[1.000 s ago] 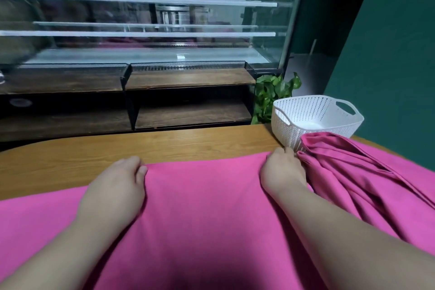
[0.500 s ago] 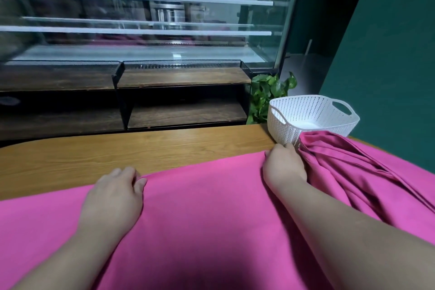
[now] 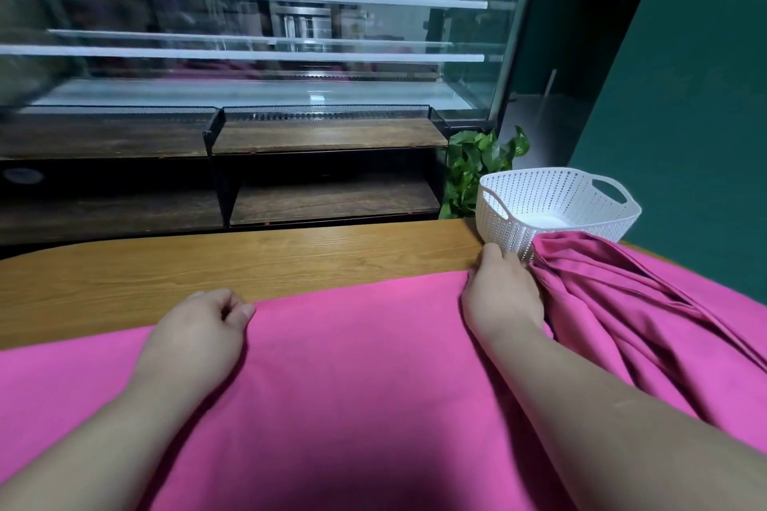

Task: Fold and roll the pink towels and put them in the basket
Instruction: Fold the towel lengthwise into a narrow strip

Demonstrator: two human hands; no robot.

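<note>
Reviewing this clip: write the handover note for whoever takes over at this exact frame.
Left hand pinches the far edge of the flat pink towel. Right hand lies on its far right corner; grip hidden.
It is spread on the table; a bunched pink towel lies by the white basket.
Done: no towel in the basket.
Left: fold, roll and basket both.

Pulled left hand (image 3: 199,328) slightly toward 6 o'clock and curled its fingers (image 3: 222,299), flat a second ago, to pinch the towel's (image 3: 352,365) far edge. Slid right hand (image 3: 500,295) a little toward 12 o'clock, close up to the basket's (image 3: 514,236) near wall. Dragged that far edge back at its 9 o'clock end, slanting it more and baring a bit more worktop (image 3: 249,261) there.
</note>
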